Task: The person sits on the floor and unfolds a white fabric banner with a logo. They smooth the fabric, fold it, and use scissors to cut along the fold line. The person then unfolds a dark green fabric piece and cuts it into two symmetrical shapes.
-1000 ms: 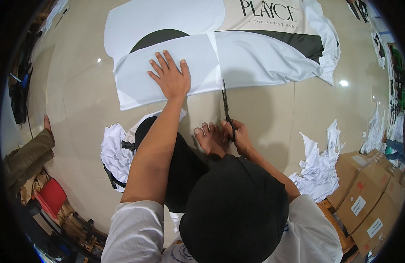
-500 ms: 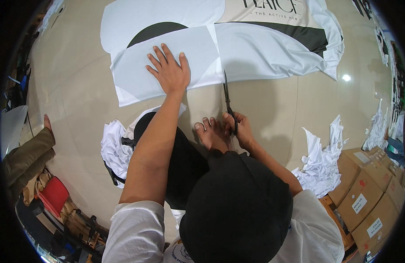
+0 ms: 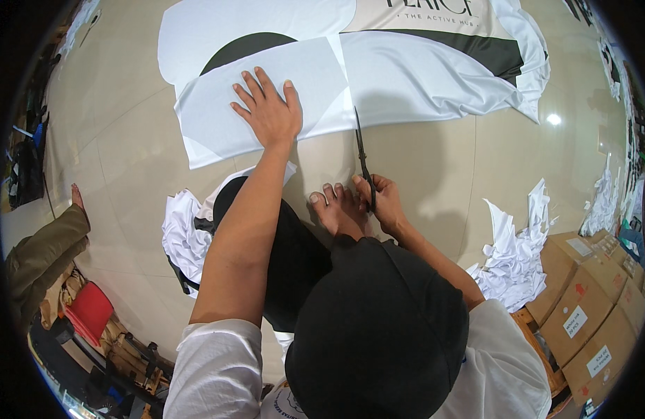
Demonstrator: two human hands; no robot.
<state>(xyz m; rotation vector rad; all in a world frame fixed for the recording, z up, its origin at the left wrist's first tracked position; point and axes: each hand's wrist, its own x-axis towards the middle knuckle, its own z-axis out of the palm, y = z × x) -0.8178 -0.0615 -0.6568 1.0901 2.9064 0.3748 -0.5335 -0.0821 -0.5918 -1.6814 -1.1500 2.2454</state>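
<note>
Right grip [image 3: 384, 202], in the head view, is curled closed around the handles of the scissors [image 3: 362, 155]; their blades point far and overlap the near edge of the cloth [image 3: 207, 115]. Whether fabric sits between them, I cannot tell. The left grip [image 3: 275, 120] lies flat with fingers spread on the cloth's left part, grasping nothing. The cloth is spread on the floor [image 3: 504, 153], rumpled toward the right. It looks light, limp and somewhat slippery, so a flat palm should steady it best; the stiff scissors suit a hold at the handles.
</note>
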